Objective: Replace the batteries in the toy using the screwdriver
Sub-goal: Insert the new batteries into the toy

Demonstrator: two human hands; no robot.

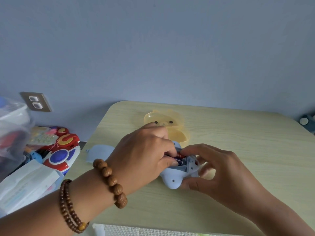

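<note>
A pale blue toy (172,179) lies opened on the light wood table (238,150), its inner compartment facing up. A red battery (179,155) sits in that compartment. My left hand (144,154) reaches in from the left, fingertips pinching the battery. My right hand (214,169) cups the toy from the right and steadies it, thumb under its lower edge. A detached pale blue shell piece (99,153) rests on the table's left edge. No screwdriver is visible.
A yellow translucent bear-shaped box (170,124) stands open just behind the toy. Left of the table lie colourful toys (63,150), a plastic bag (13,126) and paper packets (25,183). A wall socket (35,102) is at the left.
</note>
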